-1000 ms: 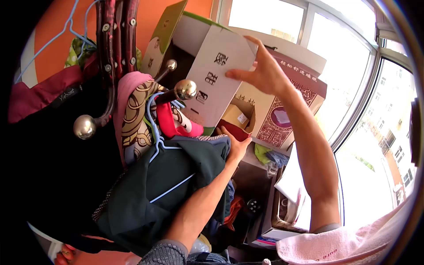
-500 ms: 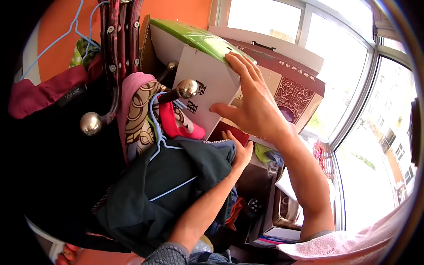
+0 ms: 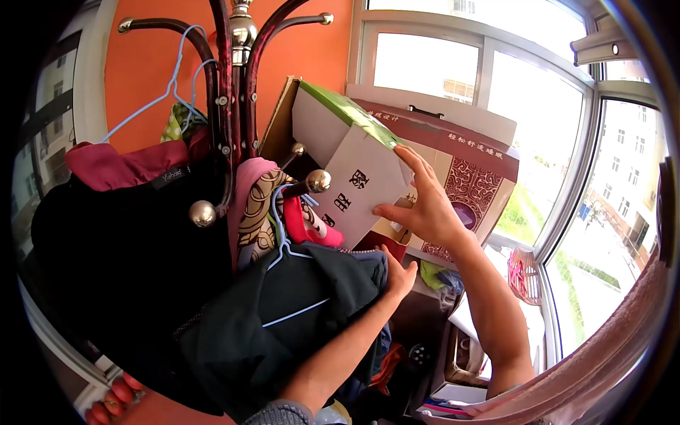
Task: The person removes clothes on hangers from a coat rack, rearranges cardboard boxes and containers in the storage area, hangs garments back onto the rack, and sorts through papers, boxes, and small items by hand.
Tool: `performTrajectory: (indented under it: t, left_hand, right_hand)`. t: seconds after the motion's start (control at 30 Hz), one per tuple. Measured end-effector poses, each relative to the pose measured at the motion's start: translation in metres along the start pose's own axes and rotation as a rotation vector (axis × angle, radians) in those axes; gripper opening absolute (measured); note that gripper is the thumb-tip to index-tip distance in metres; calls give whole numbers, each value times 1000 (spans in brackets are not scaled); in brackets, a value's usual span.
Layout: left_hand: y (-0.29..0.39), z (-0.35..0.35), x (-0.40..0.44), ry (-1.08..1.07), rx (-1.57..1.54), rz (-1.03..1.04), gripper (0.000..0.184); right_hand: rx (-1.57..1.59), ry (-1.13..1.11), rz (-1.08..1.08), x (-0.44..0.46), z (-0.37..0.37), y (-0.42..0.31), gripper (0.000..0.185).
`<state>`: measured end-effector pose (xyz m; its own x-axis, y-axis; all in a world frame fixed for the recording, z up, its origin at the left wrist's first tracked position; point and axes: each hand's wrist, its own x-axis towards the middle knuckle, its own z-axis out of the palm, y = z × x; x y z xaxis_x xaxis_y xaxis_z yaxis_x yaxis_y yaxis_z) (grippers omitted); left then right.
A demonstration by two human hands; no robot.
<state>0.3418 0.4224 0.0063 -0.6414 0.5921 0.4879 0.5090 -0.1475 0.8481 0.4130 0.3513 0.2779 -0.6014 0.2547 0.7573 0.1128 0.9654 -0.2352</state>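
Note:
A white and green cardboard box (image 3: 345, 166) with black characters stands tilted behind the coat rack. My right hand (image 3: 425, 205) rests against the box's right edge, its fingers spread along the top corner and the thumb on the white face. My left hand (image 3: 398, 276) is lower, beside the dark garment (image 3: 283, 312) on a blue hanger, with fingers apart near the red lower part of a box (image 3: 393, 237). The left fingertips are partly hidden, so their contact with the box is unclear.
The coat rack (image 3: 225, 106) has metal knobs and holds black clothes (image 3: 134, 248) at left. A maroon patterned box (image 3: 471, 180) stands by the window. Below right sit an open box (image 3: 464, 354) and a pink wire basket (image 3: 523, 276).
The white and green box first tipped so its green side showed, then leaned back slightly. My right hand moved from its face to its edge. The view has shifted, showing more of the rack.

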Motion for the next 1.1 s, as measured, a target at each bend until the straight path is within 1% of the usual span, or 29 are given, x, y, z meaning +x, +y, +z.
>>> performTrajectory:
  t: [0.1, 0.17, 0.2, 0.23, 0.3, 0.33, 0.37, 0.43, 0.47, 0.5, 0.57, 0.6, 0.63, 0.7, 0.77, 0.83, 0.9, 0.97, 1.03, 1.1]
  left_hand:
    - [23, -15, -35, -97, -72, 95, 97]
    - [28, -27, -58, -108, -142, 226, 87]
    - [34, -39, -70, -142, -154, 232, 84]
    - [44, -55, -83, -176, -166, 237, 81]
    - [47, -78, -101, -324, -307, 150, 74]
    - [55, -90, -109, -295, -344, 161, 67]
    - [63, -104, -113, -293, -340, 160, 67]
    - [80, -134, -117, -493, -551, 13, 56]
    - [97, -150, -118, -435, -523, 88, 44]
    - [108, -164, -118, -437, -523, 82, 44]
    - [130, -192, -113, -476, -536, 260, 35]
    - [149, -209, -108, -386, -449, 389, 28]
    - [163, -226, -102, -388, -448, 390, 28]
    - [187, -257, -85, -227, -316, 619, 25]
    - [207, -281, -69, -94, -246, 752, 23]
    - [232, -303, -48, 44, -103, 874, 26]
    - [244, -310, -16, 234, 56, 900, 28]
    - [265, -321, 16, 285, 233, 874, 32]
    - [269, -326, 58, 340, 592, 811, 34]
    - [302, -328, 90, 85, 879, 311, 37]
  right_hand:
    - [19, 44, -5, 1, -1, -2, 100]
    - [-29, 46, 2, 3, -8, -5, 99]
    - [-88, 85, 24, 3, -10, -8, 96]
    - [-82, 87, 23, 5, -12, -12, 96]
    - [-95, 175, 66, 11, -18, -20, 95]
    - [-100, 171, 42, 15, -22, -29, 91]
    - [-95, 171, 42, 22, -19, -30, 91]
    - [-113, 65, -15, 38, -12, -29, 87]
    - [-153, 111, -102, 47, 4, -12, 83]
    - [-152, 108, -97, 55, 4, -9, 83]
    - [100, 49, 127, 68, 0, -4, 81]
    - [87, 94, 98, 69, 2, 2, 79]
    - [87, 97, 99, 66, 1, 3, 79]
    - [49, 100, 24, 58, -1, 4, 79]
    - [85, 91, 49, 53, -2, 9, 80]
    - [120, 94, 79, 52, 0, 12, 80]
    - [107, 117, 23, 52, 0, 14, 80]
    - [72, 109, 23, 54, -5, 13, 81]
    - [36, 92, 18, 54, -5, 12, 81]
    - [71, 95, 44, 55, -3, 13, 81]
